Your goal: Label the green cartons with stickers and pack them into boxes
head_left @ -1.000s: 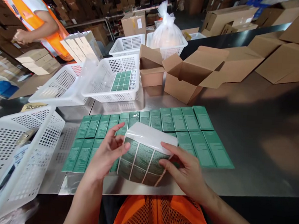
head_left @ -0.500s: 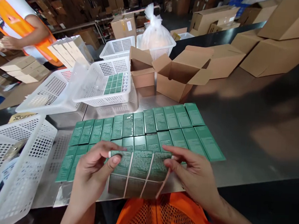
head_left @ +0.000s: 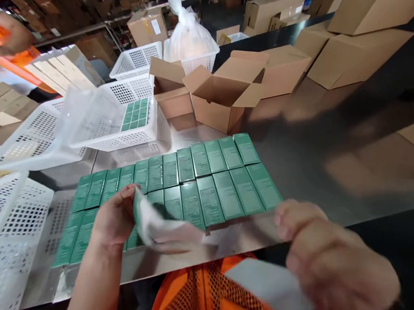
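Note:
My left hand (head_left: 115, 215) is closed on the edge of a green label sheet (head_left: 160, 227), which bends over and shows its pale back, smeared by motion. Just beyond it, two rows of small green boxes (head_left: 222, 188) lie side by side on the metal table. Off to the right, my right hand (head_left: 337, 261) is blurred, its fingers curled. From it a greyish-white piece of paper (head_left: 269, 287) trails in front of the orange vest (head_left: 191, 294).
White baskets stand left; one basket (head_left: 113, 142) holds more green label sheets (head_left: 135, 114). Open cardboard boxes (head_left: 221, 97) are behind the rows, with more cartons (head_left: 353, 56) at the back right. A bagged bundle (head_left: 189, 37) sits further back. A co-worker's arm (head_left: 11, 31) shows top left.
My right hand has left the sheet's edge and swung right, with a pale paper piece now at it. The sheet has flopped over in my left hand. The view has shifted rightward.

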Available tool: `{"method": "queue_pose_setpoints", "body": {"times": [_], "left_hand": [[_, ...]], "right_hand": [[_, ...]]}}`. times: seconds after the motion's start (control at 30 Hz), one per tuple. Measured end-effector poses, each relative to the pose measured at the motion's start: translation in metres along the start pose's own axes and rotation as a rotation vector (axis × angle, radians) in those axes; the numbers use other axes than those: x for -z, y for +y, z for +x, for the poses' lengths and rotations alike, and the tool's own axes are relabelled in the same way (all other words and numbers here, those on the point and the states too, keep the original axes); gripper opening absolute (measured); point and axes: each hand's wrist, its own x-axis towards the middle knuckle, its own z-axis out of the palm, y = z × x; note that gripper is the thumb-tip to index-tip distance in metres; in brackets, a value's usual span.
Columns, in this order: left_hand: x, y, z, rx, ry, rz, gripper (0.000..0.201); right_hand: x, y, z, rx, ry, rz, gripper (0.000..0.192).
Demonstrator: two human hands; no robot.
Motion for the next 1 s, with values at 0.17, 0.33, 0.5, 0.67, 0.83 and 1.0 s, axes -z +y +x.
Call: {"method": "queue_pose_setpoints", "body": {"times": [0.17, 0.33, 0.5, 0.67, 0.83, 1.0], "left_hand": [[-0.051, -0.023, -0.024, 0.005, -0.262, 0.484, 0.035], [-0.100, -0.050, -0.046, -0.118, -0.506, 0.951, 0.037], [-0.117, -0.062, -0.046, -0.167, -0.511, 1.121, 0.028], [-0.124, -0.075, -0.046, -0.157, -0.438, 1.185, 0.028], [-0.127, -0.082, -0.045, -0.129, -0.413, 1.265, 0.030], [-0.128, -0.080, -0.042, -0.094, -0.420, 1.307, 0.031]], "right_hand": [[0.013, 0.040, 0.057, -0.444, -0.065, 0.081, 0.014], [-0.003, 0.072, 0.075, -0.610, -0.209, 0.198, 0.026], [-0.012, 0.080, 0.071, -0.556, -0.236, 0.129, 0.021], [-0.022, 0.087, 0.066, -0.407, -0.206, -0.155, 0.006], [-0.030, 0.097, 0.061, -0.375, -0.234, -0.278, 0.007], [-0.032, 0.100, 0.061, -0.378, -0.262, -0.316, 0.008]]}}
